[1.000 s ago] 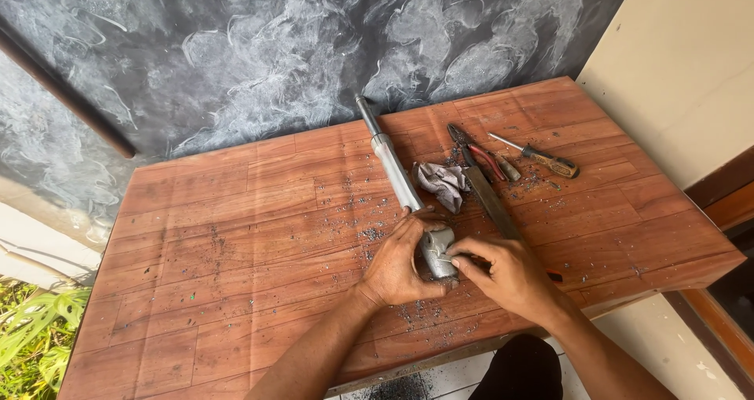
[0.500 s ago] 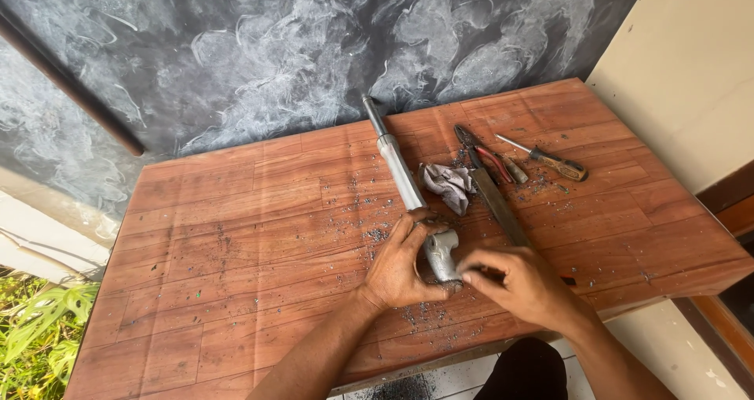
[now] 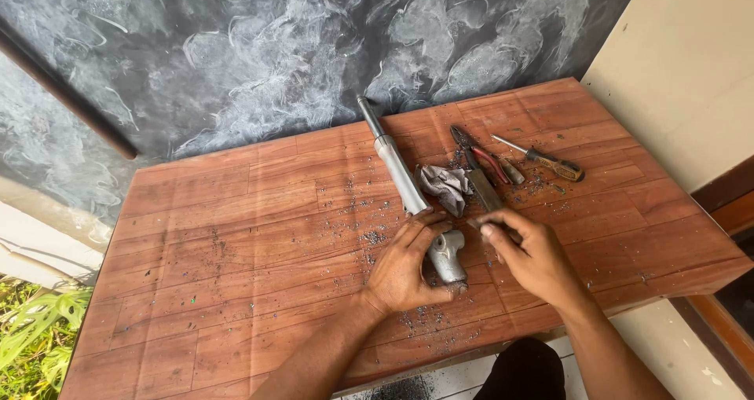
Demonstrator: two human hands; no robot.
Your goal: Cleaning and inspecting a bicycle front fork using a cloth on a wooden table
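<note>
Metal tube lying near centre of wooden table, lower end gripped by left hand. Right hand pinching something small just beside it; cannot tell what. Metal filings scattered; work midway. Rag, pliers, screwdriver farther right, untouched.

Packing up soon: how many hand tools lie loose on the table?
2: pliers beside the rag, and a screwdriver right of them. A dark bar lies by the pliers; others may hide under the hands.
</note>
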